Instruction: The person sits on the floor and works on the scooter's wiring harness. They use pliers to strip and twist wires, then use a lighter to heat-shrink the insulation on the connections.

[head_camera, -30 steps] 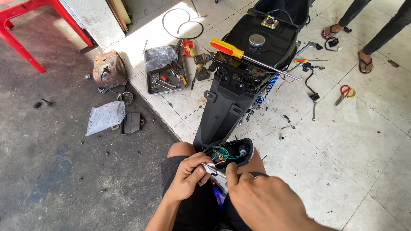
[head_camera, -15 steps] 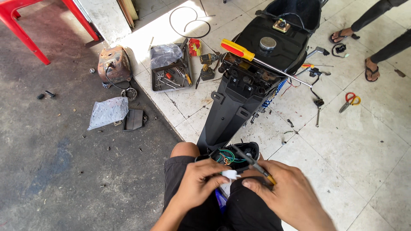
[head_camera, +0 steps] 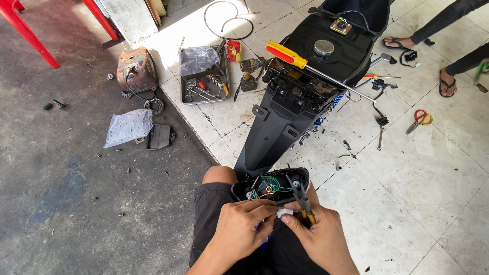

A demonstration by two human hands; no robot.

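My left hand (head_camera: 243,228) and my right hand (head_camera: 316,235) meet over my lap at the open rear end of a black scooter body (head_camera: 285,109). Both pinch a small white connector (head_camera: 285,213) between thumb and fingers. My right hand also grips slim pliers (head_camera: 300,196) with yellow handles, jaws pointing up toward a bundle of green, orange and white wires (head_camera: 270,186) inside the tail housing. A long screwdriver (head_camera: 310,66) with a yellow and red handle lies across the scooter.
A metal tray (head_camera: 204,76) of tools sits on the white tiles beside a rusty tank (head_camera: 136,69). A plastic bag (head_camera: 130,127) and black box lie on grey concrete. Red scissors (head_camera: 420,119) lie right; another person's sandalled feet (head_camera: 448,84) stand at the top right.
My view has shifted slightly. My hands have come closer together on the white connector, and the pliers have turned from lying across my right hand to pointing upward.
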